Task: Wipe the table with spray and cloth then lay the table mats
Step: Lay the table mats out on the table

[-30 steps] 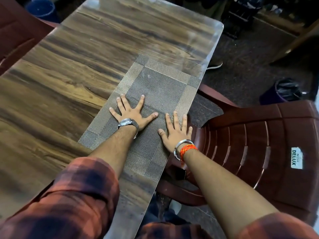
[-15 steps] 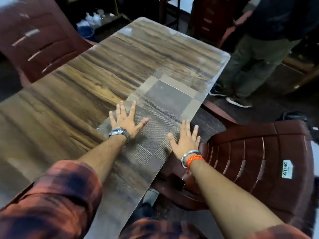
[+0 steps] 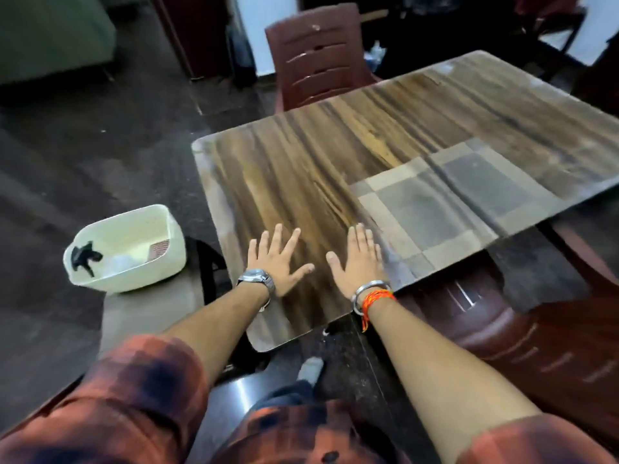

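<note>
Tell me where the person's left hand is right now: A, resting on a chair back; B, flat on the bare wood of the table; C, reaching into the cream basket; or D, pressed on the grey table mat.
B: the left hand lies open, fingers spread, on the bare wood of the table, left of the grey table mat and apart from it.

Both hands flat and spread on the wooden worktop (image 3: 335,155): left hand (image 3: 276,259) on bare wood, right hand (image 3: 360,262) just at the grey table mat's (image 3: 469,195) near corner. White basin (image 3: 134,249) sits left, beside the worktop.
</note>
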Motion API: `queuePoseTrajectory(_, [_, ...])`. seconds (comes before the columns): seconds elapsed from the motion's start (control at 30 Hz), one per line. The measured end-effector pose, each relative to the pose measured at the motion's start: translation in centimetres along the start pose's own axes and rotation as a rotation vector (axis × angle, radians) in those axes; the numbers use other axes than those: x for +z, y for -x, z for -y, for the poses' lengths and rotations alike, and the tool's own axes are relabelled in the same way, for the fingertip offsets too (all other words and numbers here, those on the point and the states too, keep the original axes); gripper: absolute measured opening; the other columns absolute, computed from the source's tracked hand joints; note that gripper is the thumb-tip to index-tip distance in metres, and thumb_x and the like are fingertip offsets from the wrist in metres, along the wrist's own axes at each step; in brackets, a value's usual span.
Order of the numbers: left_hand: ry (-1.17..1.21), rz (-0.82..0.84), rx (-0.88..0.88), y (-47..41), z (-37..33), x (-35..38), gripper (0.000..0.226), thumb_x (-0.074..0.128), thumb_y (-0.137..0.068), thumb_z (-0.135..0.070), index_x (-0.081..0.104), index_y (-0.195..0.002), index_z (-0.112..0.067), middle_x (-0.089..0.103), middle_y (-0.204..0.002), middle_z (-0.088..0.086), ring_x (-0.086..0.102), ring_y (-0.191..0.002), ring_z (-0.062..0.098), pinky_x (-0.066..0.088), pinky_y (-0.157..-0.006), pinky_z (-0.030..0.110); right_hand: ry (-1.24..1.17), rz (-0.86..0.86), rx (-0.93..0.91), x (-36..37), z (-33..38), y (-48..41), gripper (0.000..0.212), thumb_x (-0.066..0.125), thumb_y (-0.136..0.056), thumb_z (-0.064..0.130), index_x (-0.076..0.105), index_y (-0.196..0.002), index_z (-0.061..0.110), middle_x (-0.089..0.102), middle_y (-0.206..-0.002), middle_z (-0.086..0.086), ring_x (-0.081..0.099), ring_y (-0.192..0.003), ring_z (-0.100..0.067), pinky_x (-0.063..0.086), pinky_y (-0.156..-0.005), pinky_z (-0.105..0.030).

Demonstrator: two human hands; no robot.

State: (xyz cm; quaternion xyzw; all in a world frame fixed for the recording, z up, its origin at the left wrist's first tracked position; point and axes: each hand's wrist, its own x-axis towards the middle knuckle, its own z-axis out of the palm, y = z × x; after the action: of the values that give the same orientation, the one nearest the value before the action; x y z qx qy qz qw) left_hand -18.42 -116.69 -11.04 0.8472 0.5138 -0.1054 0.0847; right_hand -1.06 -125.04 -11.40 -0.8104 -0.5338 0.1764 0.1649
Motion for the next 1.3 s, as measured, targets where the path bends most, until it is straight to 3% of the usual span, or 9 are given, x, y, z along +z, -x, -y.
queuePoseTrajectory(0.17, [0.123, -0.003, -0.234, 4.9, 8.4, 2.3, 0.085, 0.023, -0.083, -0.081, -0.009, -0.151, -0.041, -0.011, -0.162, 0.003, -0.002, -0.148, 0.031, -0.001, -0.118, 0.050, 0.016, 0.111, -0.203, 4.2, 7.8, 1.3, 0.071, 0.041, -0.097, 0.046, 0.016, -0.155, 0.014, 0.000, -0.165, -0.006, -0.001, -0.152, -0.023, 0.003, -0.123, -0.041])
queuePoseTrajectory(0.33, [0.240, -0.025, -0.468, 8.5, 16.7, 5.5, 0.082, 0.028, -0.085, -0.077, -0.002, -0.152, -0.038, -0.007, -0.162, 0.004, 0.001, -0.148, 0.031, 0.002, -0.118, 0.050, 0.004, 0.174, -0.353, 9.6, 15.1, 2.1, 0.060, 0.050, -0.095, 0.038, 0.038, -0.146, 0.010, 0.012, -0.163, -0.013, 0.010, -0.151, -0.029, 0.010, -0.122, -0.042])
queuePoseTrajectory(0.43, [0.255, 0.000, -0.529, 9.7, 21.7, 7.5, 0.083, 0.027, -0.085, -0.076, -0.001, -0.153, -0.036, -0.006, -0.162, 0.005, 0.004, -0.147, 0.033, 0.005, -0.118, 0.051, 0.015, 0.175, -0.467, 13.5, 19.8, 2.3, 0.050, 0.052, -0.094, 0.032, 0.049, -0.137, 0.007, 0.026, -0.159, -0.015, 0.021, -0.148, -0.031, 0.019, -0.121, -0.041])
queuePoseTrajectory(0.53, [0.254, 0.055, -0.535, 9.5, 27.5, 9.3, 0.083, 0.026, -0.087, -0.075, -0.004, -0.153, -0.034, -0.006, -0.162, 0.007, 0.008, -0.146, 0.034, 0.007, -0.117, 0.051, 0.043, 0.266, -0.506, 18.3, 25.0, 1.8, 0.048, 0.050, -0.096, 0.031, 0.049, -0.137, 0.007, 0.028, -0.158, -0.012, 0.025, -0.146, -0.029, 0.023, -0.119, -0.039])
queuePoseTrajectory(0.73, [0.328, 0.255, -0.577, 9.3, 39.1, 15.2, 0.088, 0.031, -0.086, -0.074, -0.004, -0.153, -0.031, 0.000, -0.162, 0.011, 0.017, -0.144, 0.038, 0.014, -0.116, 0.052, 0.122, 0.502, -0.259, 29.2, 31.2, 0.8, 0.052, 0.054, -0.093, 0.033, 0.045, -0.140, 0.011, 0.039, -0.146, -0.013, 0.039, -0.131, -0.034, 0.043, -0.104, -0.045])
queuePoseTrajectory(0.93, [0.318, 0.438, -0.699, 8.9, 46.9, 19.6, 0.092, 0.041, -0.086, -0.070, -0.005, -0.153, -0.027, -0.003, -0.161, 0.014, 0.017, -0.143, 0.043, 0.014, -0.116, 0.054, 0.163, 0.611, 0.004, 35.9, 32.3, 0.3, 0.049, 0.056, -0.093, 0.031, 0.044, -0.136, 0.010, 0.033, -0.150, -0.009, 0.039, -0.126, -0.038, 0.042, -0.100, -0.046])
queuePoseTrajectory(1.03, [0.470, 0.568, -0.800, 9.1, 48.8, 21.5, 0.094, 0.047, -0.088, -0.064, -0.010, -0.152, -0.026, 0.000, -0.161, 0.017, 0.024, -0.141, 0.041, 0.016, -0.116, 0.055, 0.204, 0.668, 0.205, 38.0, 31.7, 0.5, 0.058, 0.059, -0.092, 0.030, 0.035, -0.143, 0.015, 0.022, -0.155, -0.013, 0.035, -0.128, -0.042, 0.040, -0.102, -0.047])
queuePoseTrajectory(1.17, [0.662, 0.507, -0.840, 9.6, 48.8, 22.0, 0.092, 0.056, -0.087, -0.055, 0.005, -0.151, -0.014, 0.027, -0.151, 0.022, 0.044, -0.129, 0.041, 0.035, -0.107, 0.054, 0.150, 0.633, 0.372, 39.0, 31.4, 0.3, 0.064, 0.063, -0.090, 0.027, 0.031, -0.143, 0.008, 0.043, -0.136, -0.027, 0.049, -0.120, -0.046, 0.044, -0.098, -0.044])
queuePoseTrajectory(1.3, [0.578, 0.419, -0.783, 9.7, 47.4, 19.2, 0.066, 0.062, -0.090, -0.032, 0.032, -0.141, -0.004, 0.047, -0.133, 0.023, 0.056, -0.113, 0.039, 0.048, -0.092, 0.041, 0.207, 0.497, 0.341, 37.6, 33.3, 0.1, 0.056, 0.064, -0.088, 0.019, 0.038, -0.135, 0.005, 0.052, -0.125, -0.024, 0.055, -0.114, -0.045, 0.048, -0.093, -0.045])
